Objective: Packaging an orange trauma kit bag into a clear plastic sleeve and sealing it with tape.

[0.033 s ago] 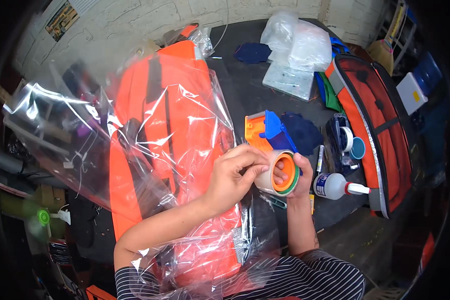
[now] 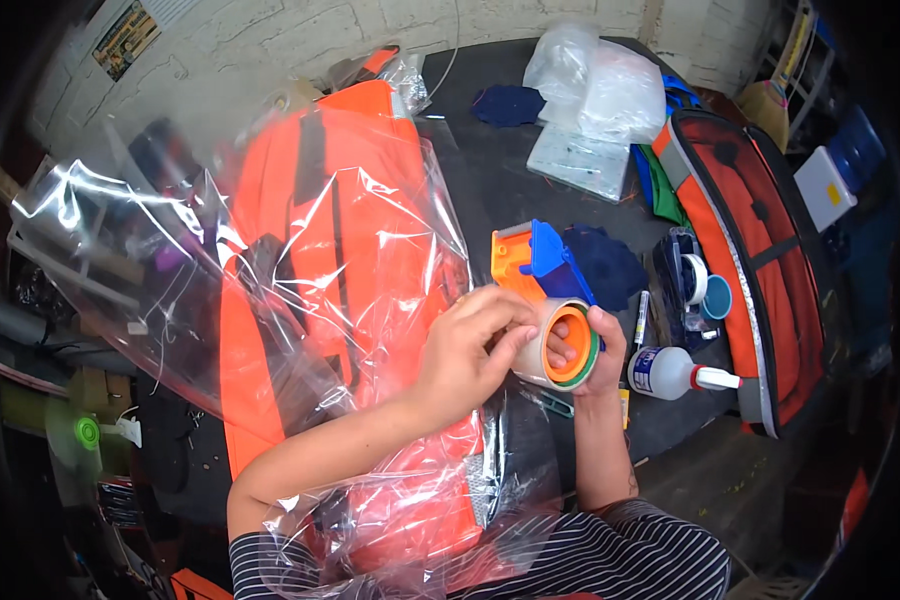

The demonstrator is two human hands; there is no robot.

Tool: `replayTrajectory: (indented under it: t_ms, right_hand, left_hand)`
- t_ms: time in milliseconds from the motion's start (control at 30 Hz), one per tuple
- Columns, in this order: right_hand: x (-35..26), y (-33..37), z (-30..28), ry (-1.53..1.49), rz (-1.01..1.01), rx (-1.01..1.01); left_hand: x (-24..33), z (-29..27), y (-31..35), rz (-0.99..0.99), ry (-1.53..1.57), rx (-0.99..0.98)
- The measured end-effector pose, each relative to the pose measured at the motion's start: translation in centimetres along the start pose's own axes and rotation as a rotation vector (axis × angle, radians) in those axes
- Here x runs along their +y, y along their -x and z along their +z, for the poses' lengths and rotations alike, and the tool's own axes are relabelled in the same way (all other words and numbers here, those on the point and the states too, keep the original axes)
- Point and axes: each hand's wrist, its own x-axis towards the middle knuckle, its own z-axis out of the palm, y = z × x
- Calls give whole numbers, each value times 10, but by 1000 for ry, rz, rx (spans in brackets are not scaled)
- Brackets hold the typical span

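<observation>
Head view. Above the tabletop [image 2: 505, 180], the right hand [image 2: 604, 352] grips the tape dispenser [image 2: 550, 260], fingers curled into the core [image 2: 568, 368]; the left hand [image 2: 480, 345], fingertips nearly together, meets the roll [image 2: 532, 374]. Probably light, rigid; best held by core.

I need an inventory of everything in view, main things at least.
Tape dispenser: one, orange and blue, at the roll.
Tape roll: one, beige, between both hands.
Strapped bag: one, orange, left, under plastic.
Plastic film: count unclear, transparent, over that bag.
Spray bottle: one, white, right of hands.
Round items: two, white and teal, near mesh bag.
Mesh bag: one, orange, right.
Fabric pieces: two, navy, on table.
Plastic packaging: count unclear, clear, far table end.
Table: one, black, centre.
Broom: one, yellow, far right.
Left hand: one, roll's left side.
Right hand: one, fingers inside roll.
</observation>
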Motion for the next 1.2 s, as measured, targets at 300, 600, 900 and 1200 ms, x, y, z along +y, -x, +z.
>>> replayTrajectory:
  t_ms: [300,600,900,1200]
  right_hand:
    - [3,-5,-6,-66,38,60]
    - [-4,-10,-14,-316,9,256]
    - [-4,-11,-43,-313,-47,57]
    - [-6,-12,-45,-338,-77,68]
  left_hand:
    - [5,-2,1,-281,78,82]
    - [-9,-1,-6,-301,546,170]
    - [-9,0,-5,-351,654,242]
    - [-13,-5,-7,-471,543,325]
